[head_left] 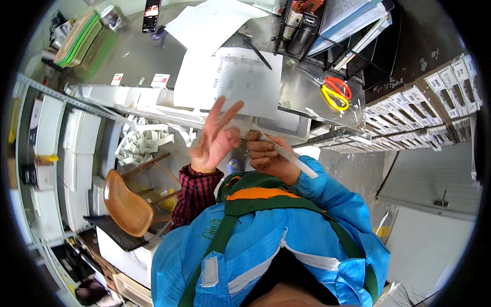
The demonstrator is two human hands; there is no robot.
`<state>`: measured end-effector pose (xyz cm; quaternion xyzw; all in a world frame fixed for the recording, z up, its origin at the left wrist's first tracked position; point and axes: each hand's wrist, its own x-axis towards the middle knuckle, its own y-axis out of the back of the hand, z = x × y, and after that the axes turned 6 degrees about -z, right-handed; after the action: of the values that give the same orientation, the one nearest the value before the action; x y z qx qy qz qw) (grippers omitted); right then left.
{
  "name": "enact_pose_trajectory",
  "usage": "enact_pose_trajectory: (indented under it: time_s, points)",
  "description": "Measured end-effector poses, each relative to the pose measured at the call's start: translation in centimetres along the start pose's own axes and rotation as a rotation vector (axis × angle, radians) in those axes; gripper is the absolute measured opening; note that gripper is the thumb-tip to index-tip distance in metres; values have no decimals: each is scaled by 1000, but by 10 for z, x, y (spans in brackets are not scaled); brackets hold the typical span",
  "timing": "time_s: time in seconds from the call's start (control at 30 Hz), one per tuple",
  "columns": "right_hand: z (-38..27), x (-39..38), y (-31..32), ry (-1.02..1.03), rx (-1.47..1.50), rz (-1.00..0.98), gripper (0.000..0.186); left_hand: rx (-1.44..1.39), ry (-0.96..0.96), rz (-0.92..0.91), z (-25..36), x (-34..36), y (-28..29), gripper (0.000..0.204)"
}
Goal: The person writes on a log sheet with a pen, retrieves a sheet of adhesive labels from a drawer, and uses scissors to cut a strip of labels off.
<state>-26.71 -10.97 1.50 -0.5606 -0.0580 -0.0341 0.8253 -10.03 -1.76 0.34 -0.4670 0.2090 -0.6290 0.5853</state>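
Note:
My right hand (268,156) is closed with its fingers curled, gripping a narrow white strip (296,162) that slants down across it toward the blue sleeve. My left hand (212,143) is raised close beside it, in front of the table edge. Two of its fingers are stretched out and spread, while the others curl inward; I see nothing held in it. Just beyond both hands, a printed sheet (238,77) lies at the table's front. A black pen (258,53) rests across its upper part.
Orange-and-yellow-handled scissors (335,94) lie to the right, before a black wire rack (319,56) of folders. A phone (151,15) stands at the far left. Below the table are a pile of printed strips (146,143) and a brown chair (128,202). Labelled boxes (404,110) line the right.

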Motion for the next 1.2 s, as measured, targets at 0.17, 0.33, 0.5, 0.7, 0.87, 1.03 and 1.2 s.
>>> enact_pose_trajectory:
  time_s: [0.17, 0.33, 0.5, 0.7, 0.87, 1.03, 1.2]
  points:
    - [-6, 38, -2, 0, -47, 102, 16, -238, -146, 39, 39, 15, 32, 111]
    - [-16, 71, -70, 67, -2009, 782, 36, 61, -86, 419, 62, 36, 37, 44]
    - [-129, 99, -46, 766, -3071, 906, 19, 134, 10, 639, 58, 64, 66, 14]
    - [-177, 120, -35, 455, -3222, 1045, 13, 310, 38, 687, 53, 105, 76, 14]
    - [-185, 117, -58, 350, -2558, 750, 15, 1115, 45, 686, 37, 117, 92, 30]
    - [-182, 130, -68, 427, -1837, 478, 19, 1887, -124, 751, 25, 123, 88, 58]
    - [-195, 162, -45, 398, -1976, 353, 16, 1748, -93, 847, 28, 126, 75, 48]
